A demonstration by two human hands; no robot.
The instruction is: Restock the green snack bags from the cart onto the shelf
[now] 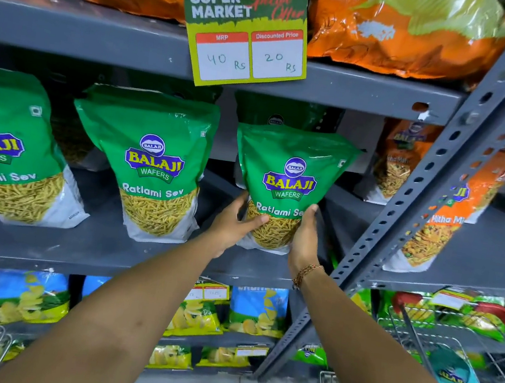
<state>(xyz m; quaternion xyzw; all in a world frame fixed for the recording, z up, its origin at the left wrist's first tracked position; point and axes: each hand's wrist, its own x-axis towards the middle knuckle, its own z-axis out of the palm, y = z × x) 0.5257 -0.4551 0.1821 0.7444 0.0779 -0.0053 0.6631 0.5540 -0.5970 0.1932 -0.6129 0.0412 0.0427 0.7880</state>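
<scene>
Two bare hands clasp a green plastic snack bag (pixel 288 180) upright on the grey metal shelf (pixel 108 249), the left hand (pixel 234 224) and right hand (pixel 304 240) pressed against its lower sides. Two matching green bags (pixel 149 158) stand to its left, beneath a green-and-white price sign (pixel 246 33). A wire cart (pixel 450 339) sits at lower right.

Held bag (pixel 288 176) stands on the shelf (pixel 102 248), right of two bags (pixel 152 162), under the price card (pixel 246 34).
</scene>
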